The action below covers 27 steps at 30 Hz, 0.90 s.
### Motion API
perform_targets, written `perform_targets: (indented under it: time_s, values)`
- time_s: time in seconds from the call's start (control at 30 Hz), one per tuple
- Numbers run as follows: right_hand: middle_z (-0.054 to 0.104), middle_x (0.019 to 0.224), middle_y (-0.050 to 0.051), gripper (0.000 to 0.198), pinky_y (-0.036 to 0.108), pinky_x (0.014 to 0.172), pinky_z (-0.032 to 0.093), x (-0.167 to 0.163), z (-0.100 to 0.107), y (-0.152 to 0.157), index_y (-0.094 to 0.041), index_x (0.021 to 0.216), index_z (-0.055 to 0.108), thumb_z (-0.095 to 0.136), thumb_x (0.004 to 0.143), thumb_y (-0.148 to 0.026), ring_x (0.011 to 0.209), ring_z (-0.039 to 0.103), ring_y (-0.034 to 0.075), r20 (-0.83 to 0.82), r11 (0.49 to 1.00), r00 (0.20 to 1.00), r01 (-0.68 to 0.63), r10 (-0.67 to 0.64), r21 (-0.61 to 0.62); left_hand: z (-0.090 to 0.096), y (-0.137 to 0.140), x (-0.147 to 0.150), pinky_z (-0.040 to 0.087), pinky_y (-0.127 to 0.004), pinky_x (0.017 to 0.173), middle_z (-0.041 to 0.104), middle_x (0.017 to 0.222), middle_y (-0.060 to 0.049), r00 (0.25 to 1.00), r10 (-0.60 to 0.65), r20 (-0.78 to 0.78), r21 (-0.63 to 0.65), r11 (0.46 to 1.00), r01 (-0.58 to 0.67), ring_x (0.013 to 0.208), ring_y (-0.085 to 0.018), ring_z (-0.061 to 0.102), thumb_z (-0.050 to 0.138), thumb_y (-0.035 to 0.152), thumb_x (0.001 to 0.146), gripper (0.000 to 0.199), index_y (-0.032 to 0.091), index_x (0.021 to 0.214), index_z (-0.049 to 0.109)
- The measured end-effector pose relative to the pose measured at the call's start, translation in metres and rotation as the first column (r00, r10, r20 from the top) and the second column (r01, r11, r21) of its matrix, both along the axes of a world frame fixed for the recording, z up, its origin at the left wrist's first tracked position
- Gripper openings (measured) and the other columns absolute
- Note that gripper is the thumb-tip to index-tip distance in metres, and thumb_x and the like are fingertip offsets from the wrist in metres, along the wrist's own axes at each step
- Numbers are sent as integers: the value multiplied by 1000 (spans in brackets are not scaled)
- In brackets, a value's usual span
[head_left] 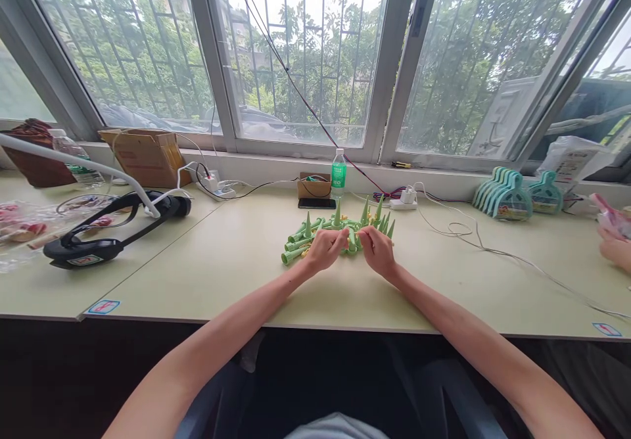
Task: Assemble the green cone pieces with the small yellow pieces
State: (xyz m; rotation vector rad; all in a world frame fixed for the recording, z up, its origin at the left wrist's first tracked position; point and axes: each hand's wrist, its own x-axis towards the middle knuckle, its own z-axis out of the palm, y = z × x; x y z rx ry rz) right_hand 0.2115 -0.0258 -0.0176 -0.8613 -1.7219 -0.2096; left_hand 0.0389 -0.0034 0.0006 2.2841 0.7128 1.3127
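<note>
My left hand (pixel 328 250) and my right hand (pixel 377 251) are close together over the near side of a pile of light green plastic parts (pixel 296 252). Both are closed, thumb against fingers, and whatever they pinch is too small or hidden to make out. Between the fingertips shows a short green tube-like piece (pixel 351 240); whether it is held or lies in the pile I cannot tell. Several green cones (pixel 338 214) stand pointed end up among tubes with flared ends. Small yellow bits (pixel 306 251) are scattered through the pile.
Behind the pile are a black phone (pixel 317 204), a small cardboard box (pixel 314 188) and a green-labelled bottle (pixel 338 173). A black headset (pixel 98 245) lies left. Teal hangers (pixel 505 196) and a white cable (pixel 517 260) are right. Another person's hand (pixel 616 250) shows at the right edge.
</note>
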Motion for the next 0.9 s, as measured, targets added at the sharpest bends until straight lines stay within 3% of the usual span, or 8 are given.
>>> perform_targets:
  time_s: [0.17,0.4,0.67,0.9]
  values:
    - [49,59,-4,25,20,52,34,1,-1,0,-19,78,53,42,98,-29,50,41,9,-4,1000,1000,13,-13,-7,-1,2,-1,30,-23,51,44,48,3,999,-22,-31,11,1000,22,47,-8,38,34,47,97,58,15,52,49]
    - [49,59,-5,20,19,51,33,1,-1,0,-19,82,53,43,98,-26,49,40,8,-11,999,999,40,-40,-3,2,1,-1,24,-24,50,30,53,4,999,20,-46,98,995,-16,50,-8,28,40,46,95,50,17,56,31]
    - [48,58,-5,23,20,51,32,3,-1,1,-20,79,50,39,99,-27,48,39,9,-2,998,998,63,-63,-10,0,1,-1,28,-23,49,43,64,3,997,-6,-79,76,997,12,50,-7,33,46,44,94,37,15,70,49]
    - [46,58,-4,29,21,49,31,5,-4,4,-21,77,45,32,101,-31,46,38,9,-9,998,999,45,-45,-38,0,0,1,31,-22,48,49,80,0,996,-31,-88,135,990,43,46,-3,35,53,43,91,30,16,78,50]
